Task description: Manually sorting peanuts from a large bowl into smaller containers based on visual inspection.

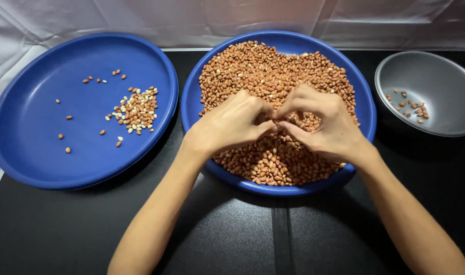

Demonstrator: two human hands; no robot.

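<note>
- Head view, nearest band: bare black tabletop [232,239] runs the full width of the scene, crossed only by the person's two forearms; a dark seam runs toward the near edge at centre.
- Middle blue basin [367,109]: its near rim sits just beyond that open strip, and its left rim lies just beside the rim of the left blue basin [23,127], with only a thin dark gap between them.
- Left hand [231,124] and right hand [321,122]: both curl over the centre of the middle basin, fingertips meeting and pinched together on a few peanuts [288,118]; how many they grip cannot be told.
- Peanut heap [273,69]: reddish-brown skinned kernels, a few pale ones mixed in, fill the middle basin from near rim to far rim.
- Left blue basin: mostly bare floor, with a small cluster of brown and pale kernels [136,109] right of centre and a few strays scattered about it.
- Grey bowl [431,76]: far right, apart from the middle basin, holding a handful of dark kernels.
- Far edge: white cloth [232,18] hangs as a backdrop behind all three vessels.
</note>
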